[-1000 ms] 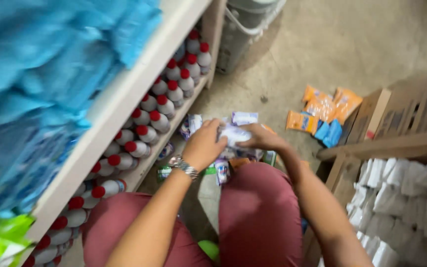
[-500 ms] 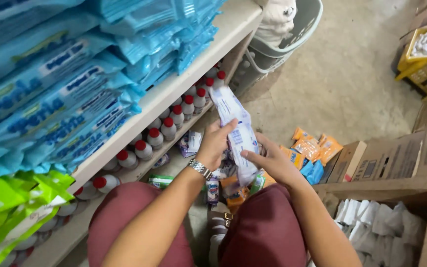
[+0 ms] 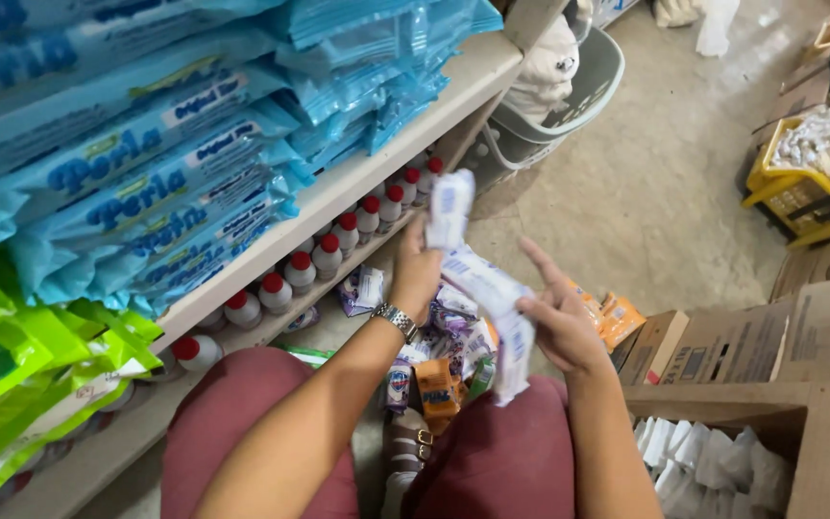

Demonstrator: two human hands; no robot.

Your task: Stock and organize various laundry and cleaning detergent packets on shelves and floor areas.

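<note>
- Raised since half a second ago: the strip of white-and-blue sachets (image 3: 477, 279) now hangs higher, in front of the shelf edge; both hands have come up with it.
- Left hand (image 3: 417, 274), wristwatch (image 3: 396, 320) on the wrist, fingers closed around the strip's upper end, pinching it near the top.
- Right hand (image 3: 559, 322) partly open, forefinger extended; thumb and remaining fingers grip the strip's lower half, which drapes down over the knee.
- Strip position: held in the air between the two hands, above a loose pile of small packets (image 3: 434, 370) on the floor between the person's maroon-clad knees (image 3: 501, 461).
- Surface: bare concrete floor (image 3: 665, 183), person crouched at a white shelf unit (image 3: 377, 173).
- Upper shelf: stacked blue soap packs (image 3: 146, 173); green packs (image 3: 21, 356) below them at left.
- Lower shelf: row of small white bottles with red caps (image 3: 329, 255).
- Grey plastic basket (image 3: 569, 96) beside the shelf end, holding a pale bundle.
- Yellow crate (image 3: 809, 178) at right, filled with white bagged goods.
- Cardboard boxes (image 3: 780, 332) along the right; wooden bin (image 3: 809, 423) below, white packets inside.
- Orange packets (image 3: 612, 317) on the floor just beyond the right hand.
</note>
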